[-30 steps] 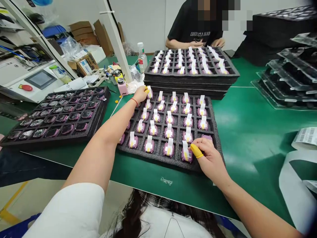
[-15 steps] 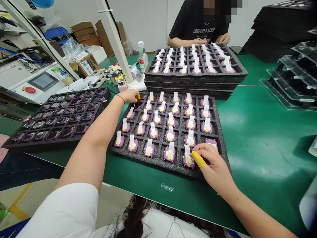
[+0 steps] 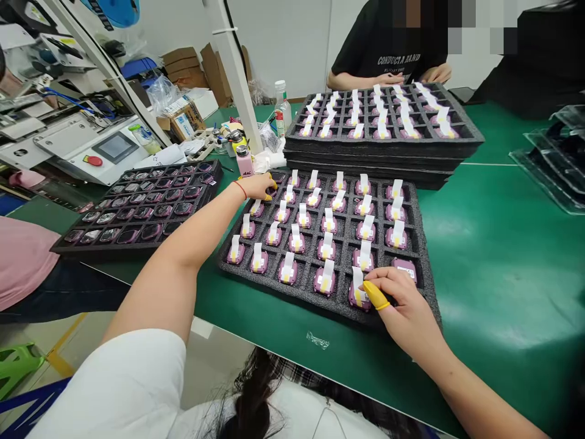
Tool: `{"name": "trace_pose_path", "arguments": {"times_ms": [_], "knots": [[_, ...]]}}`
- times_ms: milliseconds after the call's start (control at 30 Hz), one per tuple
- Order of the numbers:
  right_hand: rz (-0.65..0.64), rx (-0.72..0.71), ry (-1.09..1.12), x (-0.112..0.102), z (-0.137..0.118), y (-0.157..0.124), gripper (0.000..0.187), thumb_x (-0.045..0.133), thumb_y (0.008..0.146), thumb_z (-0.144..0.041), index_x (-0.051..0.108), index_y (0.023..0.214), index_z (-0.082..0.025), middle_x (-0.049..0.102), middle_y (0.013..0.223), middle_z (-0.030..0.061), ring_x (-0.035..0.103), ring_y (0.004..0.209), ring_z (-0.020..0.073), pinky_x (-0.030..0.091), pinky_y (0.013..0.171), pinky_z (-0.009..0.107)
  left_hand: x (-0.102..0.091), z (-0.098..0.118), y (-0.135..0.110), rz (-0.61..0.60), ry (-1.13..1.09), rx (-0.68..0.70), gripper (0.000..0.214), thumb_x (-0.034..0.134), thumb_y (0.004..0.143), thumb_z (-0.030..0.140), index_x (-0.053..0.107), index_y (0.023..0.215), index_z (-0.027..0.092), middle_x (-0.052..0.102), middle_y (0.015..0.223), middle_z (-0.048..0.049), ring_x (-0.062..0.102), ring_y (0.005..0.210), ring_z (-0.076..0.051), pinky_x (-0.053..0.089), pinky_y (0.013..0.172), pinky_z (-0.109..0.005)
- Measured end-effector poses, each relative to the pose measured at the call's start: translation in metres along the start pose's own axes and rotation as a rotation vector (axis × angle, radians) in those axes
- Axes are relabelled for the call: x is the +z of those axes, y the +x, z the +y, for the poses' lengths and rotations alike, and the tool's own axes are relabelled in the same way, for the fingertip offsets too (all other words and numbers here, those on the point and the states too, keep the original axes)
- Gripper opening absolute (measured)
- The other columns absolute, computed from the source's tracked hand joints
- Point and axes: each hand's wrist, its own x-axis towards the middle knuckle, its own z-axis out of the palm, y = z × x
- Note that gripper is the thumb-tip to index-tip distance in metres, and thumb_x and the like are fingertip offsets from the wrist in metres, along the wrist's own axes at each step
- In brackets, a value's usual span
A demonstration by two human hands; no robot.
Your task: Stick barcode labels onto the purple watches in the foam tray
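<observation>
A black foam tray (image 3: 423, 244) in front of me holds rows of purple watch cases (image 3: 325, 280), most with a white strip and yellow tab on top. My left hand (image 3: 259, 186), with yellow finger cots, reaches to the tray's far left corner. Its fingers are closed round a dark-faced purple watch case (image 3: 273, 191), partly hidden by them. At the near right corner my right hand (image 3: 404, 305), a yellow cot on its thumb, is bent with thumb and forefinger together beside a strip-topped case (image 3: 359, 296). Anything between those fingertips is too small to make out.
Another foam tray (image 3: 132, 249) with dark-faced watches lies at left. Behind stand stacked trays (image 3: 379, 149), with a co-worker (image 3: 388, 55) beyond them. A pink bottle (image 3: 244, 162) and a white post (image 3: 237, 79) are at the back. Clear plastic trays (image 3: 548, 164) sit at right.
The view has shifted, so most things appear further right. My left fingers have closed on the dark-faced watch case at the corner. My right hand stays by the same near case.
</observation>
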Motion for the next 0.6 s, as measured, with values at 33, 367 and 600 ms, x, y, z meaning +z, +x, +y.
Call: {"name": "trace_pose_path", "arguments": {"times_ms": [33, 367, 600], "knots": [[0.001, -0.003, 0.001, 0.0, 0.0, 0.0, 0.021, 0.054, 0.087, -0.034, 0.064, 0.072, -0.024, 0.064, 0.092, 0.0054, 0.054, 0.093, 0.0235, 0.043, 0.084, 0.042, 0.001, -0.001, -0.003, 0.031, -0.039, -0.006, 0.049, 0.066, 0.07, 0.03, 0.069, 0.117, 0.017, 0.065, 0.115, -0.0094, 0.061, 0.101, -0.024, 0.045, 0.094, -0.029], [0.038, -0.038, 0.008, -0.003, -0.003, -0.001, 0.018, 0.055, 0.088, -0.028, 0.062, 0.072, -0.023, 0.064, 0.092, 0.0042, 0.054, 0.091, 0.021, 0.044, 0.082, 0.04, 0.004, 0.044, -0.055, 0.473, -0.686, -0.107, 0.037, 0.035, 0.093, 0.015, 0.051, 0.125, 0.011, 0.06, 0.098, -0.0071, 0.056, 0.065, -0.009, 0.052, 0.07, -0.024], [-0.023, -0.085, 0.101, -0.001, -0.016, -0.002, 0.01, 0.06, 0.087, -0.032, 0.066, 0.088, -0.023, 0.068, 0.092, 0.0054, 0.059, 0.092, 0.0214, 0.048, 0.084, 0.039, 0.051, 0.176, -0.142, -0.046, -1.527, 0.029, 0.034, 0.055, 0.091, 0.023, 0.052, 0.125, 0.02, 0.063, 0.089, -0.0021, 0.065, 0.07, -0.01, 0.059, 0.069, -0.025]]}}
